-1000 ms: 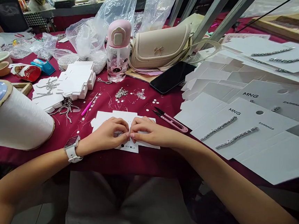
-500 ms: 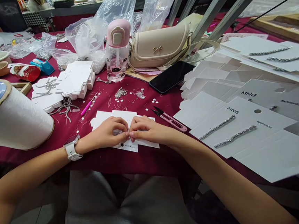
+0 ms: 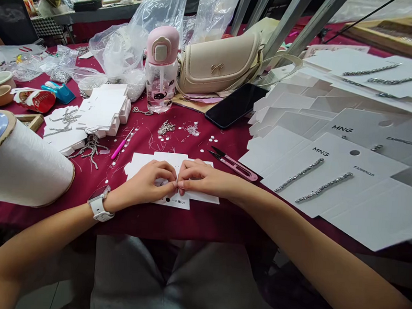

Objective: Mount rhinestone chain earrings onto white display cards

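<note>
My left hand (image 3: 155,181) and my right hand (image 3: 204,178) meet over a white earring card (image 3: 177,201) lying on the dark red cloth. Thumb and fingers of each hand are pinched together, fingertips almost touching. Whatever they pinch is too small or hidden to make out. The card's near edge shows a dark hole and small print. To the right of my right hand lie pink thread snips (image 3: 234,164), blades pointing left. A pink-handled tool (image 3: 120,148) rests beyond my left hand, among thread ends and small white discs.
White cards with silver chain earrings (image 3: 323,189) are piled on the right. A large white thread spool (image 3: 28,163) lies at left, near stacked cards (image 3: 104,104). Farther back are a pink-lidded bottle (image 3: 160,73), a cream handbag (image 3: 217,66), a black phone (image 3: 235,106) and plastic bags (image 3: 121,46).
Almost nothing differs. Both hands stay pinched over the card, with only a very slight shift at the fingertips.
</note>
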`<state>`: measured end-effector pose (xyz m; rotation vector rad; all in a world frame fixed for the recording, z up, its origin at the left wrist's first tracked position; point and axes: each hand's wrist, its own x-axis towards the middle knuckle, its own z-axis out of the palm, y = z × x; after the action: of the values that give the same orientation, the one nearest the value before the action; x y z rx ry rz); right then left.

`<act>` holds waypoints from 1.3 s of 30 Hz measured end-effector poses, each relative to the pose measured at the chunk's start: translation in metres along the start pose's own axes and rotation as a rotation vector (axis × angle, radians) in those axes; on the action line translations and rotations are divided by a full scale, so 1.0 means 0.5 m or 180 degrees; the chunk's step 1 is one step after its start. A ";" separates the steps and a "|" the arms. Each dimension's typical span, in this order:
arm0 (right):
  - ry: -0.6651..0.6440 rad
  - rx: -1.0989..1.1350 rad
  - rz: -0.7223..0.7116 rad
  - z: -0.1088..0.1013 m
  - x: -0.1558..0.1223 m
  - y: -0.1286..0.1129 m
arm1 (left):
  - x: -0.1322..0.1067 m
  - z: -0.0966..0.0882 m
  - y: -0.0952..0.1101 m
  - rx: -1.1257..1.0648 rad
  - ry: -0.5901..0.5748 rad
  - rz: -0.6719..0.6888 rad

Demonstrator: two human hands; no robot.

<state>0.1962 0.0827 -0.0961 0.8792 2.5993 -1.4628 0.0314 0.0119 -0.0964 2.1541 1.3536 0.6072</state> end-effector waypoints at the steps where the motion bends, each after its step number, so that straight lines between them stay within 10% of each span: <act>1: 0.0000 0.0007 0.0001 0.000 0.000 0.000 | 0.000 0.000 0.000 0.0000 0.0000 0.0002; 39: 0.0030 -0.0124 0.0145 0.001 0.001 -0.011 | -0.001 0.006 -0.003 0.0006 0.0147 0.0023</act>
<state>0.1929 0.0802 -0.0922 0.9367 2.5871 -1.3956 0.0320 0.0112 -0.0998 2.1598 1.3716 0.6626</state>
